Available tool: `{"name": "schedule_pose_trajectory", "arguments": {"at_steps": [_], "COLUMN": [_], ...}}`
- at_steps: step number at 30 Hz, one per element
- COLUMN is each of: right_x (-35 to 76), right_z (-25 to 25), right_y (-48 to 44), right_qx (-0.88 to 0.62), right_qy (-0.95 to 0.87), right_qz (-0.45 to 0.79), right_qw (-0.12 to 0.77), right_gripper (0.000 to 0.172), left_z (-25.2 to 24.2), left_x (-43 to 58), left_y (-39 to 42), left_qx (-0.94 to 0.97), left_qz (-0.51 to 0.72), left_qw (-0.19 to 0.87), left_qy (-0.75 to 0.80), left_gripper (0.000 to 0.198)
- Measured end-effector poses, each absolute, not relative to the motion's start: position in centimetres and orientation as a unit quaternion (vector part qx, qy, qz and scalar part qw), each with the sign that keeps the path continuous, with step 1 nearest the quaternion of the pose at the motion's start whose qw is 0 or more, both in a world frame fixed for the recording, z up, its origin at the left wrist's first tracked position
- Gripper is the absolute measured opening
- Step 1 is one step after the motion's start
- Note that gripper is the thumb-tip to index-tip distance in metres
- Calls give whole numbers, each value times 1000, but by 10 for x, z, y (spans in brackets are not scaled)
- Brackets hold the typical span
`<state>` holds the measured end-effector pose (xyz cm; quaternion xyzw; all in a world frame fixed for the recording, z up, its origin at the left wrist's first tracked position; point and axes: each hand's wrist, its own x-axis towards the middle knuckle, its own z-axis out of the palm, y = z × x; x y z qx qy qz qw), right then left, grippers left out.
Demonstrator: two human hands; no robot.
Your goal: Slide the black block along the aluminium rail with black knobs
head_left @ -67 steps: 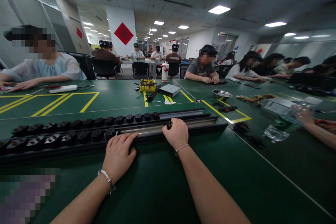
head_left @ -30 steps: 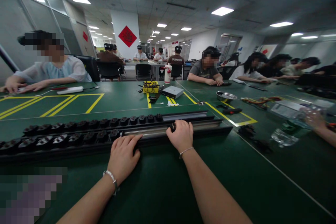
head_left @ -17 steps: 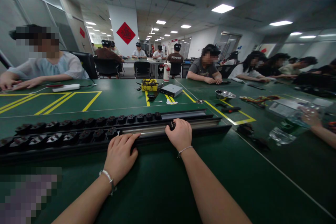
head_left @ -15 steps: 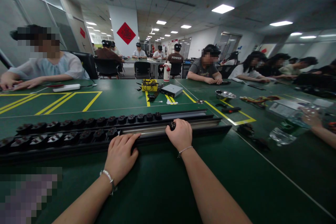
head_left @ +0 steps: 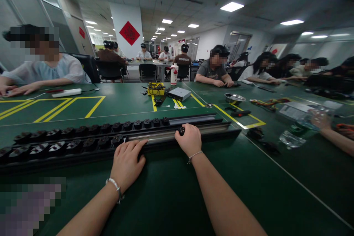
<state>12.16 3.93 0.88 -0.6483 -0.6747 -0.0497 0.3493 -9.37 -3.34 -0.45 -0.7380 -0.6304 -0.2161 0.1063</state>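
Observation:
My right hand (head_left: 189,139) is closed, with thumb and fingers pinching a small round black socket module (head_left: 181,131) over the bare metal channel of the near power track (head_left: 210,131). Much of the module is hidden by the fingers. My left hand (head_left: 127,158) lies with its fingers stretched out on the near edge of that track. Its fingertips are just right of the last seated socket module (head_left: 117,140) in the row. Behind runs a second black track (head_left: 193,120), its left part also filled with several black modules.
A steel bowl (head_left: 234,98), a yellow box with cables (head_left: 156,88), a grey box (head_left: 179,94) and a white tumbler (head_left: 174,75) stand farther back. At right, another person's hand (head_left: 320,120) is by a clear plastic bottle (head_left: 294,132). Other people sit around the green table (head_left: 171,199).
The view has turned slightly to the right, so the surroundings shift left. Both hands keep nearly the same pose, and the right still grips the socket module.

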Motion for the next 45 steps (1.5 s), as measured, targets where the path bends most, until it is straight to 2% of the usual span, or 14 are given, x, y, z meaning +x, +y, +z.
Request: {"name": "schedule_pose_trajectory", "arguments": {"at_steps": [10,23,30,45], "right_x": [140,133,134,136], "right_z": [21,11,9,12], "right_y": [43,36,37,36], "right_qx": [-625,-629,-627,-626], "right_qy": [-724,-704,-693,-695], "right_qz": [71,-38,-44,-51], "right_qw": [283,327,353,351], "right_gripper": [29,20,19,15], "left_z": [-5,-5,-5,-3], "left_x": [-95,-96,-95,-93], "left_y": [-33,-33,-33,-35], "left_qx": [-738,-735,-737,-735], "left_qz": [-221,-221,-217,-222], "left_qw": [106,97,103,97], "left_qy": [-629,-634,-632,-633], "left_gripper": [43,43,44,43]}}
